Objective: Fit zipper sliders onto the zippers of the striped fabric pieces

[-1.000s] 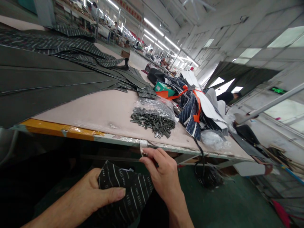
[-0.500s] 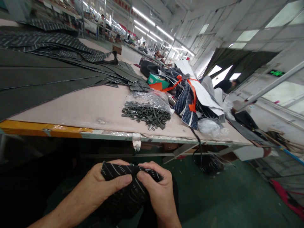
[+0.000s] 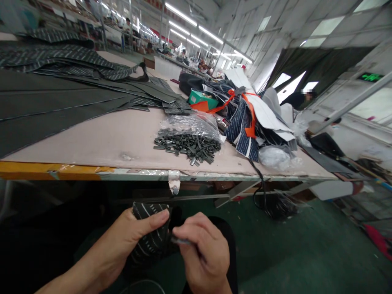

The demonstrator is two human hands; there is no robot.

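Below the front edge of the pale surface (image 3: 92, 143), here's the left hand (image 3: 130, 230), its grip closed firmly on a dark fabric piece (image 3: 149, 241), thumb pressed along the near side, white lines and lettering running across the cloth! Just beside it, the right hand (image 3: 205, 249): fingers curled, grip narrow, pinching a small greyish item (image 3: 181, 241), too blurred to name.

Up at the rim, a whitish tab (image 3: 174, 182) hangs down, with yellow tape (image 3: 55, 169) covering the left stretch. Right behind, what a heap: small dark clips (image 3: 190, 148) lying loose, a clear plastic bag (image 3: 191, 122) crumpled against their far side. Out left, broad dark grey panels (image 3: 61, 96) overlap in layers, with patterned strips (image 3: 70, 55) piled beyond. Over on the right, navy patterned pieces (image 3: 237, 130) tumble together with an orange strap (image 3: 251, 122), a green box (image 3: 202, 99) close by.

Way at the back, a person in dark clothing (image 3: 294, 99) shows near a dark hanging cloth (image 3: 330, 61), a green lit sign (image 3: 371, 76) glows to the right, and tube lights (image 3: 180, 14) run off overhead!
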